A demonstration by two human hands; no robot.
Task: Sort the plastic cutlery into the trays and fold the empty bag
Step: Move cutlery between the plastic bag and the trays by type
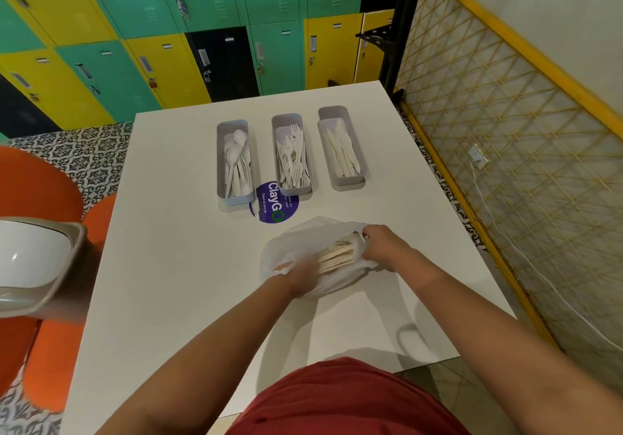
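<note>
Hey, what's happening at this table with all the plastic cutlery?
A person is sorting plastic cutlery from a white plastic bag on the table. Three trays at the far side already hold spoons, forks and knives. The left hand is at the bag's opening, blurred, while the right hand grips the bag's edge. A bundle of pale cutlery still lies inside, so the bag isn't ready to fold.
</note>
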